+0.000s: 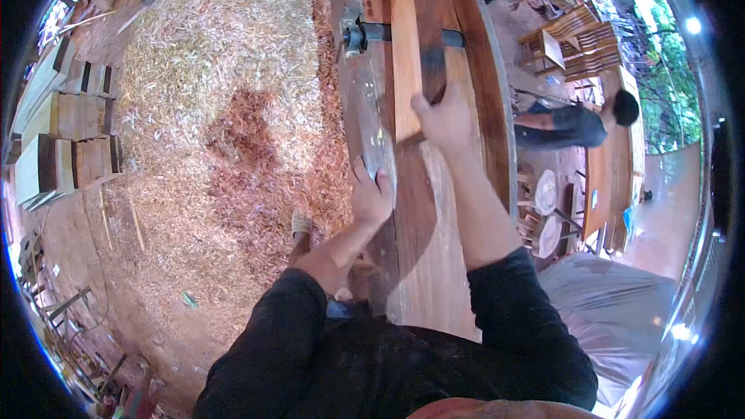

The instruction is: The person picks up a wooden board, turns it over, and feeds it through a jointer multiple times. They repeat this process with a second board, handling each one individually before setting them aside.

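A long, light-coloured wooden board (405, 62) lies lengthwise on a woodworking machine's long bed (415, 237). My right hand (448, 120) is closed on the board's near end, with its thumb toward the left edge. Lower and to the left, my left hand (372, 195) lies against the bed's left side, its fingers stretched forward and apart. A shiny, blurred patch beside those fingers is too smeared to make out. Beyond both hands a dark crossbar (378, 32) spans the machine, with the board passing over it.
Wood shavings (233, 54) cover the floor on the left. Stacked timber blocks (74, 128) stand at the far left. On the right are a person in dark clothes (570, 126), a slatted wooden chair (578, 39), round wooden slabs (545, 192) and a grey cover (613, 302).
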A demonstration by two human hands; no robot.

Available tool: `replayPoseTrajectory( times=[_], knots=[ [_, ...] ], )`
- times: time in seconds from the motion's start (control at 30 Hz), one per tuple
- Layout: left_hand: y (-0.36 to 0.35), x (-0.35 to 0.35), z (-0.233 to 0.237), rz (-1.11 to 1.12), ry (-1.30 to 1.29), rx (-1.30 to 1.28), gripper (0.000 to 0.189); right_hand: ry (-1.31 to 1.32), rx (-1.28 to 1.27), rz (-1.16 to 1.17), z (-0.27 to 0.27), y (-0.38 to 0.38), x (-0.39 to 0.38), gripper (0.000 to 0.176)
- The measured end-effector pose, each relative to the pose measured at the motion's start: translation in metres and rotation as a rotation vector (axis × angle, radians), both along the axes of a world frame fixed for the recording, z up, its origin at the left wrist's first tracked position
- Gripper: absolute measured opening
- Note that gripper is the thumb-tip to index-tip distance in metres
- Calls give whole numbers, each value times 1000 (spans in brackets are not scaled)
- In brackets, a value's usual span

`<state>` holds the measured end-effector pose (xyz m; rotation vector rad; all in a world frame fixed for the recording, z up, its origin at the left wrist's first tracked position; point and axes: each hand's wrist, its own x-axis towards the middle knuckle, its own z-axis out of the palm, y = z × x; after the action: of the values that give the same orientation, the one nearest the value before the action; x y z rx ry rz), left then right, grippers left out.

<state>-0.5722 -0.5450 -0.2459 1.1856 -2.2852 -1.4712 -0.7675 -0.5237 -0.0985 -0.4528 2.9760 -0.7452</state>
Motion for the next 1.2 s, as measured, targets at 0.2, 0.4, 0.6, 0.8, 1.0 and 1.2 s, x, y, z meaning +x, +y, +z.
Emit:
replayPoseTrajectory(
  times=[0.2, 0.4, 0.6, 0.8, 1.0, 1.2],
  knots=[
    [-33, 10, 61, -191, 291, -239, 52, -177, 97, -59, 15, 128, 195, 65],
    [27, 43, 184, -1176, 156, -1183, 54, -177, 75, -47, 35, 261, 389, 65],
    [155, 121, 161, -1469, -123, -1365, 40, -166, -22, -54, 38, 402, 558, 64],
    [287, 240, 188, -1608, -10, -1258, 19, -257, -97, -57, 31, 528, 684, 77],
    [380, 359, 178, -1635, -8, -1351, 18, -565, -232, -86, 0, 632, 797, 88],
    [454, 483, 173, -1611, 74, -1354, 17, -671, -380, -75, -11, 712, 927, 92]
  ],
)
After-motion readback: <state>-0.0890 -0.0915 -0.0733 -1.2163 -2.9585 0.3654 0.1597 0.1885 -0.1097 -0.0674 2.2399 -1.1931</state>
